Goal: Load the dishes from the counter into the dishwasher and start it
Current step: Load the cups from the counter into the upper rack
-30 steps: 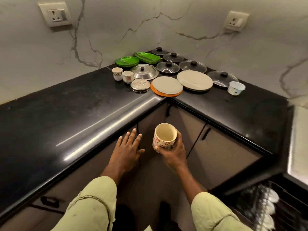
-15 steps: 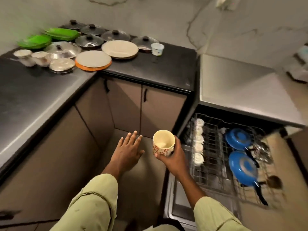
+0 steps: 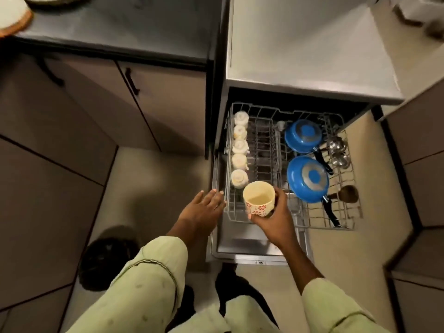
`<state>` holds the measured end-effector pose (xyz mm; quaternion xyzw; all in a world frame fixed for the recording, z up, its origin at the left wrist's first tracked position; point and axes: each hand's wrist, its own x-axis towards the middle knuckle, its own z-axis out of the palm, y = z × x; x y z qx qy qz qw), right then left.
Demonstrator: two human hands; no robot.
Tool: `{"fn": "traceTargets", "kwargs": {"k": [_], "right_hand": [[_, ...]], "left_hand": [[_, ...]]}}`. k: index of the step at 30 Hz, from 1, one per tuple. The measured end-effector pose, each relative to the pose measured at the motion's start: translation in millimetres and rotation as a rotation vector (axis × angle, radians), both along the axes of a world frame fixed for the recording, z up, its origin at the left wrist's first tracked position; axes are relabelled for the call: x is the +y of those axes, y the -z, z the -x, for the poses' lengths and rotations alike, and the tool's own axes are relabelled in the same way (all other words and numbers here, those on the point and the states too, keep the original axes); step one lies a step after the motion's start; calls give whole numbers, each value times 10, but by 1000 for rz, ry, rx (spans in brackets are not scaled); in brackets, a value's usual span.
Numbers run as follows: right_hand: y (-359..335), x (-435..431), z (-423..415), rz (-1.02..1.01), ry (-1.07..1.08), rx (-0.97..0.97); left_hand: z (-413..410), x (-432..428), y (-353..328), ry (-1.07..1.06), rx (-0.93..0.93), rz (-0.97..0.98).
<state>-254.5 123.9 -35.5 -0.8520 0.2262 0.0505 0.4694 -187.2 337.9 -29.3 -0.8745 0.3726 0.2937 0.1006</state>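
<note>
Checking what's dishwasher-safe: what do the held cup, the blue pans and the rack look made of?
Cup: probably glazed ceramic, glossy cream with red flower print. Blue pans: seemingly coated metal, a bare grey disc on each upturned base, black handles. Rack: grey wire, likely coated steel.

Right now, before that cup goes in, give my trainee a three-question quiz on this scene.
1. True or false: the left hand holds the flowered cup.
2. How many blue pans lie in the rack?
3. The row of white cups runs along the rack's: A) left side, B) right side, C) front edge.
Key: 1. False, the right hand holds it. 2. Two. 3. A.
</note>
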Motion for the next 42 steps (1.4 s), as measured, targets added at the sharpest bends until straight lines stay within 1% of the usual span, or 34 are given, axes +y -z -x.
{"fn": "traceTargets", "kwargs": {"k": [3, 6, 10, 14, 16, 21, 23, 28, 31, 42], "right_hand": [[321, -309, -122, 69, -71, 93], [612, -502, -283, 184, -214, 143], [933, -622, -483, 353, -420, 175], [1134, -654, -671, 431, -546, 334], [1198, -596, -762, 501, -612, 391], [1274, -382, -884, 723, -750, 377], [1289, -279, -928, 778, -763, 366], [1386, 30, -997, 836, -756, 300], [1424, 139, -987, 839, -711, 279], [1434, -8, -861, 561, -632, 269]], "left_hand": [[-41, -271, 311, 105, 11, -110], [-193, -425, 532, 164, 1, -171], [-444, -497, 739, 271, -11, -205], [-557, -514, 902, 386, -50, -205], [-568, -472, 968, 386, -59, -174], [-538, -389, 1042, 303, -19, -67], [-529, -370, 1074, 270, -10, -29], [-503, -329, 1126, 194, 12, 53], [-473, -361, 1145, 156, 20, 70], [-468, -480, 1075, 78, 43, 43]]}}
